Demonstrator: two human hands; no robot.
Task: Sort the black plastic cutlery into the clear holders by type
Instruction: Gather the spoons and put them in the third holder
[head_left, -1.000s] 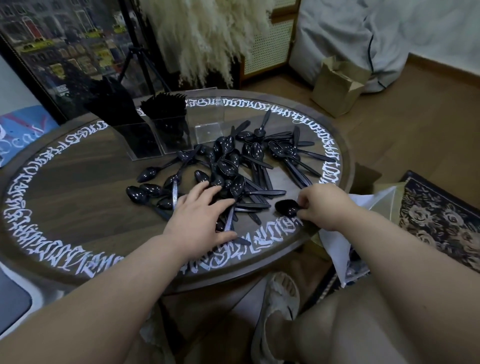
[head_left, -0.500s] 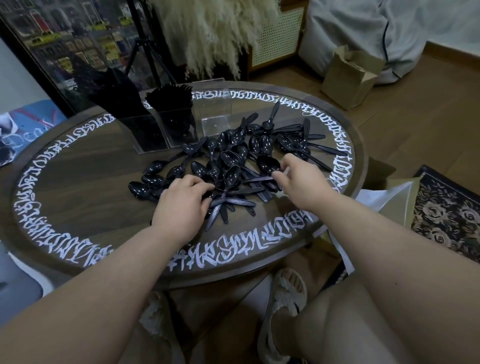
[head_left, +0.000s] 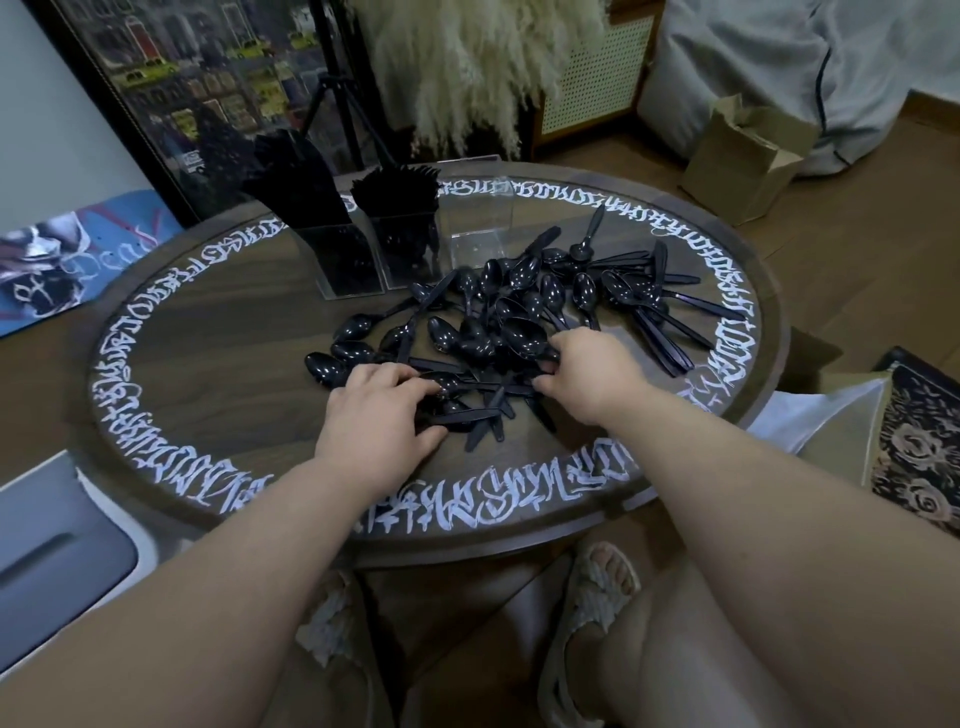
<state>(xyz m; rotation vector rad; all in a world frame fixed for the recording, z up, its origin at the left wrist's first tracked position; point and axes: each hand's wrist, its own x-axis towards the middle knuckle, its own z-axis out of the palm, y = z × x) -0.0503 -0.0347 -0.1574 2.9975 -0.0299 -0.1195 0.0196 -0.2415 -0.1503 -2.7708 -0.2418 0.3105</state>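
Spoons (head_left: 524, 312), glossy black, heaped and tangled

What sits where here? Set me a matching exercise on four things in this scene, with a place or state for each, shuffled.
Things
1. black spoons
2. rightmost clear holder
3. leftmost clear holder
4. cardboard box

Places or states
A. on the floor
B. crammed full
C. heaped loose on the table
D. empty

Pairs: 1-C, 2-D, 3-B, 4-A
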